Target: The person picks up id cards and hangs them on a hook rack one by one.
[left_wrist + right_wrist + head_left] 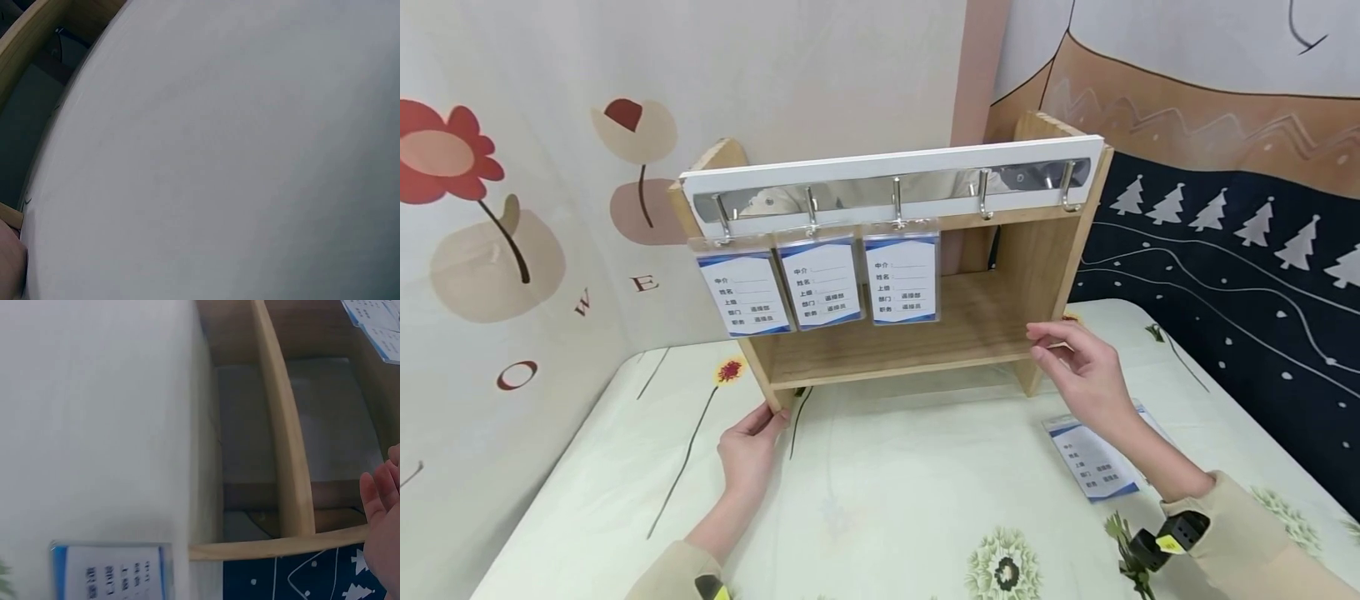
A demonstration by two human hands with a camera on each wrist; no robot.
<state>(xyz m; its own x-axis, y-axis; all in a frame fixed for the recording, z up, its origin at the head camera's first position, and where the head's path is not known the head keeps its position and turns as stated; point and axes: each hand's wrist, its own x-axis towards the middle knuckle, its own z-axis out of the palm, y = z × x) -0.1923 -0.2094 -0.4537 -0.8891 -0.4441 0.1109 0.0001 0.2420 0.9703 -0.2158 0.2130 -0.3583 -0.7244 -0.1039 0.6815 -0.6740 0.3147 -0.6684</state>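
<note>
**Left hand (748, 450) grasps foot of wooden shelf unit (887, 350)**

Its thumb and fingers pinch the bottom of the left side panel (761, 371). The right hand (1082, 375), fingers loosely bent and gripping nothing, is by the right side panel (1037, 258). The unit is on the cloth-covered worktop (880, 492). Three sleeved ID badges (820, 283) hang from the leftmost three of five hooks (897, 200) on its white rail (936, 160). Another badge (1090, 458) lies near the right forearm (1165, 454).

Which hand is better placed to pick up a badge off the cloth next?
Probably the right hand: a loose badge lies close to it, while the left hand, farther from that badge, holds the wooden shelf.
</note>
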